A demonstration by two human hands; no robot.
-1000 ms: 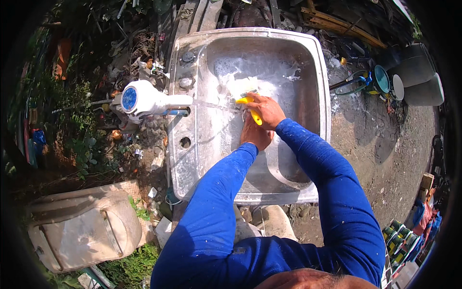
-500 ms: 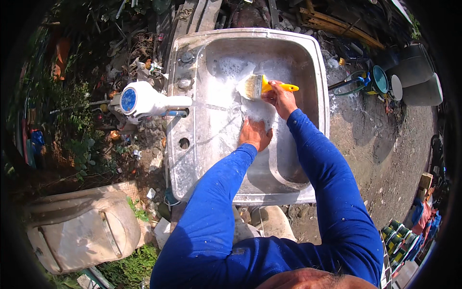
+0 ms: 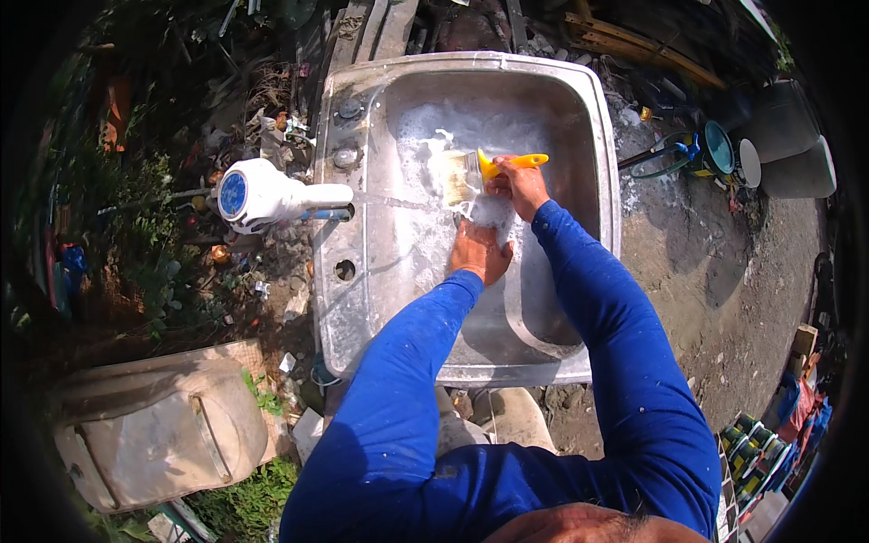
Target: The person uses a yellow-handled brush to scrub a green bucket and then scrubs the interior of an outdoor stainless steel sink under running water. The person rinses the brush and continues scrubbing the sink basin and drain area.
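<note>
A wide paintbrush with a yellow handle is in my right hand, whose fingers close around the handle. Its pale, wet bristles point left over foamy water in the worn sink basin. Just below the brush, my left hand reaches into the suds with its back up. Foam hides its fingertips, and whether they grip anything does not show. A white tap with a round blue face stands on the sink's left side, and a thin stream of water runs from it toward the bristles.
Wooden boards lie behind the sink. To the right are a teal-mouthed bucket and pale tubs on rough ground. An overturned, dirty basin sits at lower left. Several cans are stacked at lower right.
My right hand has moved slightly left and down, bringing the brush closer to my left hand and into the water stream. My left hand has stayed nearly in place.
</note>
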